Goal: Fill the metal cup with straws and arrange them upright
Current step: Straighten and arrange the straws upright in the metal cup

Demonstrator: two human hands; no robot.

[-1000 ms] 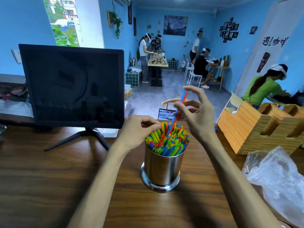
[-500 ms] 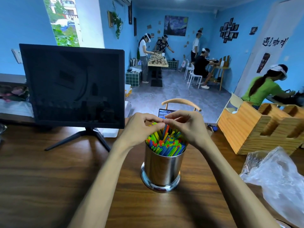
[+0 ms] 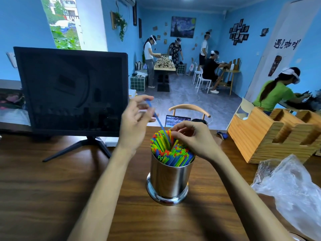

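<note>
A shiny metal cup [image 3: 169, 180] stands on the wooden table [image 3: 52, 188], packed with several colourful straws [image 3: 171, 150] in green, blue, orange and yellow. My left hand [image 3: 137, 122] is raised up and left of the cup and pinches a blue straw [image 3: 157, 117], which slants from my fingers down into the bundle. My right hand [image 3: 192, 138] sits at the cup's far right rim, fingers curled and pinching the tips of straws in the bundle.
A dark monitor [image 3: 73, 91] on a stand fills the left rear of the table. A wooden organiser [image 3: 271, 134] stands at the right, with a crumpled clear plastic bag [image 3: 291, 188] in front of it. People work at tables across the room.
My left hand has lifted away from the cup, drawing a blue straw up to the left. My right hand stayed low on the straw tips after pushing a straw down.
</note>
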